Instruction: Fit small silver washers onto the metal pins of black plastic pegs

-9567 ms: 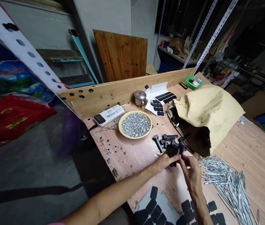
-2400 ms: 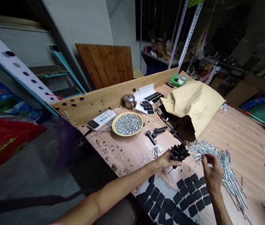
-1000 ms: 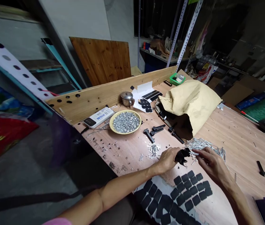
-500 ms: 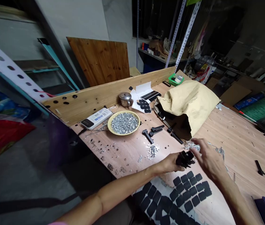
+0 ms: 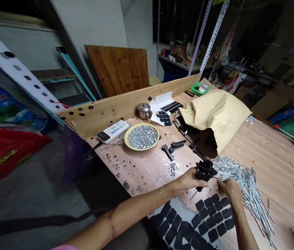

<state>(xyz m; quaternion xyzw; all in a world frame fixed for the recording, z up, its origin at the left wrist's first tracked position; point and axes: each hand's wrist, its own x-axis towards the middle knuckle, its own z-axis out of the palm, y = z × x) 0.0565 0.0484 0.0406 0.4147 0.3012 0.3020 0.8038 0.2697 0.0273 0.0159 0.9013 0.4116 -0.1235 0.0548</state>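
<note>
My left hand (image 5: pixel 188 181) grips a bunch of black plastic T-handled parts (image 5: pixel 204 171) above the plywood bench top, and a thin rod pokes out beneath them. My right hand (image 5: pixel 228 189) sits at the near edge of a heap of long zinc-plated steel rods (image 5: pixel 248 185), its fingers pinched around what looks like one rod reaching toward the bunch. Just below both hands lies a sheet of black rounded rubber pads (image 5: pixel 204 222). A small heap of steel washers (image 5: pixel 173 168) and several loose black T-handles (image 5: pixel 168 152) lie beyond my left hand.
Farther back stand a yellow plate of washers (image 5: pixel 142 137), a steel cup (image 5: pixel 143 110), a white power unit (image 5: pixel 112 131), a crumpled paper bag (image 5: pixel 216 119) and a green basket (image 5: pixel 199 89). A wooden board (image 5: pixel 126 100) edges the bench's far side; its left edge drops to the floor.
My right hand has moved from beside the black parts down to the rod heap. My left hand still holds the bunch, and the view has swung slightly.
</note>
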